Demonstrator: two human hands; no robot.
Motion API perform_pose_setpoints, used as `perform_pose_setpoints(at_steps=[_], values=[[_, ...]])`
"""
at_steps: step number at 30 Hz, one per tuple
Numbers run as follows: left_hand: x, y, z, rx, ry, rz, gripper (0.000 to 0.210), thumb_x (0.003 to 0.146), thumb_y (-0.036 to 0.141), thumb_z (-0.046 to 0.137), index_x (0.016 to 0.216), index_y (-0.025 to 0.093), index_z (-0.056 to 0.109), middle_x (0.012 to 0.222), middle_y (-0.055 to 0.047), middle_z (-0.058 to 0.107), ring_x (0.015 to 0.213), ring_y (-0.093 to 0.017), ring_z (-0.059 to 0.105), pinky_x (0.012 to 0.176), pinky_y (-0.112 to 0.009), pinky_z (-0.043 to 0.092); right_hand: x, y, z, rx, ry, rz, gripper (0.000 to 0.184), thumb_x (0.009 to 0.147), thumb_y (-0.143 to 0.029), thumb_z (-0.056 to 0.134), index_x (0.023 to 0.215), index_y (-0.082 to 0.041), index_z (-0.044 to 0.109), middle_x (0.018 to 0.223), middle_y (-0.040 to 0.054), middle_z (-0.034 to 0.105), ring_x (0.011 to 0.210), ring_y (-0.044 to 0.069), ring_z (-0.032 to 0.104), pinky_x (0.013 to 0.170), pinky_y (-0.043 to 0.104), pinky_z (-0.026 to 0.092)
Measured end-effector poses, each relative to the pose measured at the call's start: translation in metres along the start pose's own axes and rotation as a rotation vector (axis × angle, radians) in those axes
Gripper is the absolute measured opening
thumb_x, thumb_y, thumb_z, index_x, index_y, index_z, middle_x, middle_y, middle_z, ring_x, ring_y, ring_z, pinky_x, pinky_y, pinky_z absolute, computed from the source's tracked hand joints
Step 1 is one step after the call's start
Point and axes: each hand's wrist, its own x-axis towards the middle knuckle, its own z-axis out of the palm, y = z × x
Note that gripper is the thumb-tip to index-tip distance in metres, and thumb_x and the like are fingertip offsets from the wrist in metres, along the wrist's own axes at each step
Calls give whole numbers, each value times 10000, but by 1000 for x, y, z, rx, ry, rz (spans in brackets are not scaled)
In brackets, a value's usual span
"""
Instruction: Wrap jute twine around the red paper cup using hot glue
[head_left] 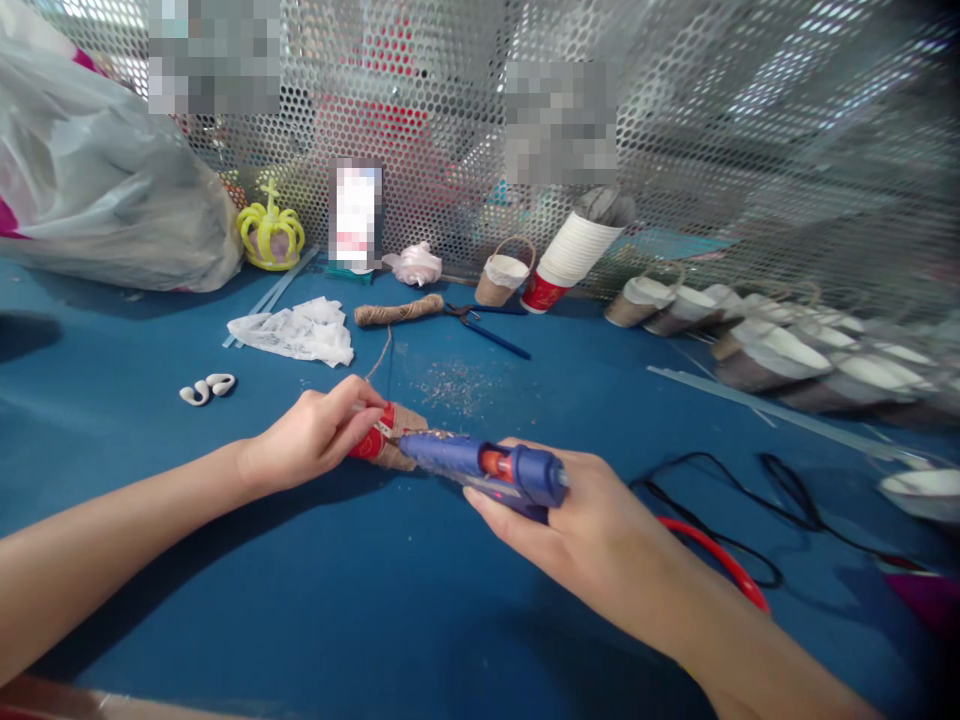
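Observation:
A red paper cup (pixel 367 443), partly wrapped in brown twine, lies on its side in my left hand (pixel 319 435), whose fingers are closed around its red end. My right hand (pixel 559 510) grips a blue hot glue gun (pixel 457 455), its nozzle right at the edge where the twine wrap meets the red surface. From the cup a strand of twine runs up to a wound roll of twine (pixel 399 311) behind it. Pliers with blue handles (pixel 491 335) lie beside that roll. A crumpled white cloth or tissue (pixel 296 332) is behind my left hand.
Several twine-wrapped cups (pixel 772 355) stand at the right, near a black cable (pixel 720 480). A leaning stack of paper cups (pixel 574 250), a small handled basket (pixel 501 280), a yellow crown (pixel 271 235) and a phone (pixel 355 215) line the mesh wall. A plastic bag (pixel 105 170) fills the left back.

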Motion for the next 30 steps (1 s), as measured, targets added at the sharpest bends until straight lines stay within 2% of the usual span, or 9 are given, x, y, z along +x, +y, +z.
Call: perform_pose_setpoints(at_steps=[5,12,24,30], values=[[0,-1,-1,9,-1,41,129,888,219,380,944,163,482,640,21,624,492,-88,577,480,-173,424,1,4,-2,54,-9,38,233,759,-258,558,563,-203,446,518,-47,475,461,82,357,427,201,372],[-2,-4,0,5,-26,92,148,892,204,370,974,150,480,710,-30,658,533,-109,609,486,-190,442,7,5,-7,84,-23,66,241,728,-283,572,527,-213,459,422,-54,439,390,95,378,395,220,374],[0,-1,-3,24,-34,213,81,898,165,377,945,173,443,624,30,598,480,-77,573,453,-150,420,12,10,-9,79,-47,74,328,779,-316,537,486,-220,424,334,-67,417,338,102,414,418,235,382],[-1,-3,-2,46,-39,240,83,907,185,369,930,172,448,647,15,625,484,-83,596,458,-151,435,14,11,-8,83,-52,123,330,772,-316,542,483,-221,417,334,-66,421,330,100,417,395,233,359]])
